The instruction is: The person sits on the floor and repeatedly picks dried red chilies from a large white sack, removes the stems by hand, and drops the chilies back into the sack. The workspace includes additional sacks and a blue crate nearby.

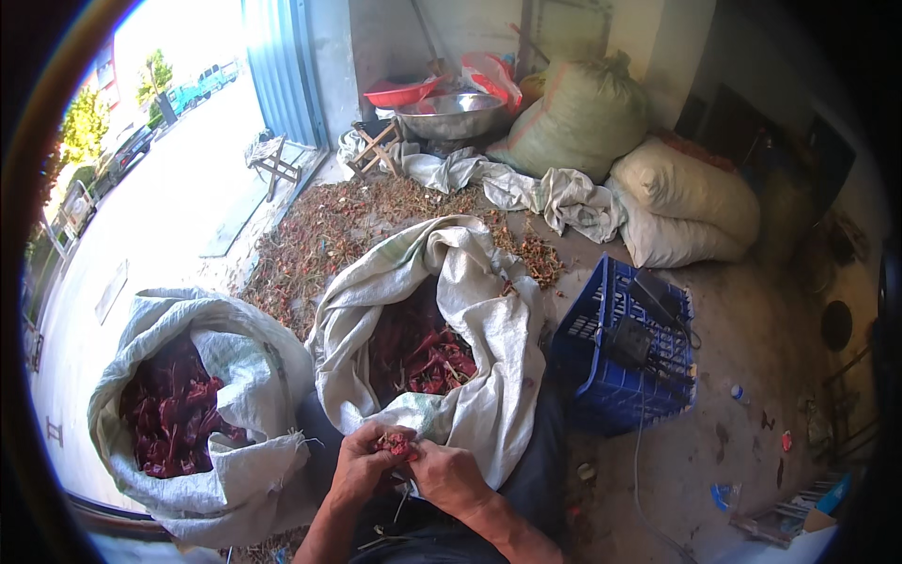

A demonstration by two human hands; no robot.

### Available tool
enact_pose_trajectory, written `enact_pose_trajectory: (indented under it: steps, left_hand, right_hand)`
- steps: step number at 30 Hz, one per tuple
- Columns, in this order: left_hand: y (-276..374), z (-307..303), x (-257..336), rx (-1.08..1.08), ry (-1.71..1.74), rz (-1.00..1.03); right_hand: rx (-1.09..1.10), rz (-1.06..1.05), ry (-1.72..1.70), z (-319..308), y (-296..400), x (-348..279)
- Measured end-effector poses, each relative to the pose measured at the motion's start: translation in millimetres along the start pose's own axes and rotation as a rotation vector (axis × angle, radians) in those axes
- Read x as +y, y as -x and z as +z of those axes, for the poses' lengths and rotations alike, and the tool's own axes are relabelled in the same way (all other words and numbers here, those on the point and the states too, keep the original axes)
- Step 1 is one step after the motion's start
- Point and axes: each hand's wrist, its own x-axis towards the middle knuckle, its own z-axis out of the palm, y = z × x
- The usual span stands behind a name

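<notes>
My left hand (370,458) is closed around a small bunch of dried red chili peppers (397,444), held over my lap at the near rim of the middle sack. My right hand (449,474) meets it from the right, its fingertips at the same bunch; whether it pinches a piece is hidden. Just beyond both hands stands a white woven sack (493,366) with a rolled-down rim, holding dark red dried chilies (440,359). To the left, another open woven sack (246,486) holds more dried red chilies (173,416).
A blue plastic crate (588,338) with black devices and a cable stands at right. Stems and debris (303,261) cover the floor behind the sacks. Farther back are a steel basin (454,123), a folding stool (377,149), a green full sack (574,120) and stacked pale sacks (687,190).
</notes>
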Motion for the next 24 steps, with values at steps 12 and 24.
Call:
enact_pose_trajectory:
  steps: [12, 24]
  left_hand:
    - [14, 7, -11, 0.031, -0.815, 0.540]
    - [27, -2, -26, -0.123, 0.310, -0.234]
  right_hand:
    - [0.112, 0.021, -0.209, -7, 5, 2]
    - [0.177, -0.157, -0.006, -18, -4, -7]
